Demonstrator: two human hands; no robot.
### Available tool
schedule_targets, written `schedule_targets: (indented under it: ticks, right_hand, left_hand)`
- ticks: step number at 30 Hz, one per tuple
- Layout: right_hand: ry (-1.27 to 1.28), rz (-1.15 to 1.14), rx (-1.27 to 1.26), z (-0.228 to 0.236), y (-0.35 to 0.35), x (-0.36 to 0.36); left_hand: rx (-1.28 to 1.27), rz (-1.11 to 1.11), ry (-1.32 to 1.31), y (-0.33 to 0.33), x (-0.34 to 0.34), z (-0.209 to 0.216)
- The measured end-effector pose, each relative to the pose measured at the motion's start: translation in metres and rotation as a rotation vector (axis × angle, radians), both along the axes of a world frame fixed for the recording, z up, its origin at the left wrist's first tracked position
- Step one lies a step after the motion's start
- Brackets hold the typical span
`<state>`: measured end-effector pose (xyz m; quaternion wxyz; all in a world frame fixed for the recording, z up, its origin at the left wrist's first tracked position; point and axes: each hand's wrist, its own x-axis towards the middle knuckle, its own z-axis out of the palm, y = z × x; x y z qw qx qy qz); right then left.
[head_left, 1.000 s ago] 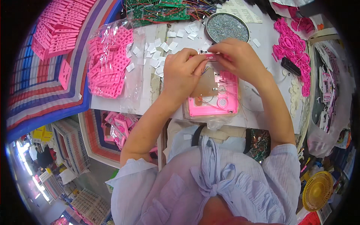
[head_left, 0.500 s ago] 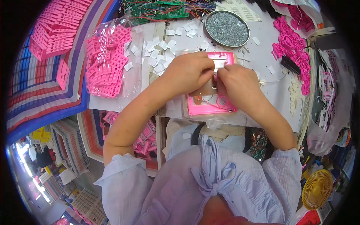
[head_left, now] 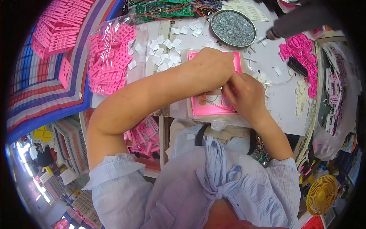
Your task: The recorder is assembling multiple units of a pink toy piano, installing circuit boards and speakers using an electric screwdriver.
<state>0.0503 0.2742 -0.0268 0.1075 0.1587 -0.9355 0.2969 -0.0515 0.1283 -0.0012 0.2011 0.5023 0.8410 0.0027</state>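
Both hands meet over a pink case (head_left: 213,103) lying flat on the table (head_left: 282,99). The right hand (head_left: 246,95) curls its fingers shut on something small at the case's middle; what it pinches is hidden. The left hand (head_left: 211,68) lies over the case's far half, fingers bent down onto it, and I cannot tell if they grip anything. Under the fingers the open case shows wires and a round part, so it looks light, stiff and easily damaged inside; its rim seems the safe place to hold. Left of the fingers lie white squares (head_left: 160,49) and a bag of pink parts (head_left: 108,61). Beyond the fingers sits a round tray of screws (head_left: 233,28), with 1 dark driver (head_left: 301,21) to its right.
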Motion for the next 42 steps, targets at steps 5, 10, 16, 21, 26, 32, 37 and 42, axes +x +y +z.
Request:
schedule_targets:
  ticks: [5, 10, 16, 21, 26, 32, 37, 42]
  right_hand:
    - [0.028, -0.041, 0.066, 0.004, -0.004, 0.002]
    - [-0.043, -0.020, 0.211, 0.018, -0.004, -0.002]
    - [-0.073, 0.151, 0.389, 0.021, 0.012, -0.023]
    - [-0.129, 0.182, 0.244, 0.019, 0.021, -0.040]
    - [0.067, 0.110, -0.123, -0.012, 0.017, -0.041]
    - [0.048, 0.037, -0.160, -0.024, 0.014, -0.035]
    - [0.038, 0.192, 0.032, -0.010, 0.019, -0.045]
    - [0.023, 0.436, 0.165, 0.010, 0.037, -0.047]
  left_hand:
    - [-0.031, 0.095, -0.110, 0.003, -0.005, 0.007]
    - [-0.009, 0.235, -0.136, 0.003, -0.010, 0.010]
    - [-0.079, 0.278, -0.172, 0.011, -0.032, 0.002]
    - [-0.133, 0.273, -0.299, 0.013, -0.045, 0.006]
    - [-0.175, 0.258, -0.358, 0.017, -0.049, 0.005]
    - [-0.066, 0.404, -0.534, 0.001, -0.050, 0.000]
    - [0.099, 0.321, -0.236, -0.007, -0.031, 0.001]
    - [0.206, 0.337, -0.238, -0.018, -0.026, -0.007]
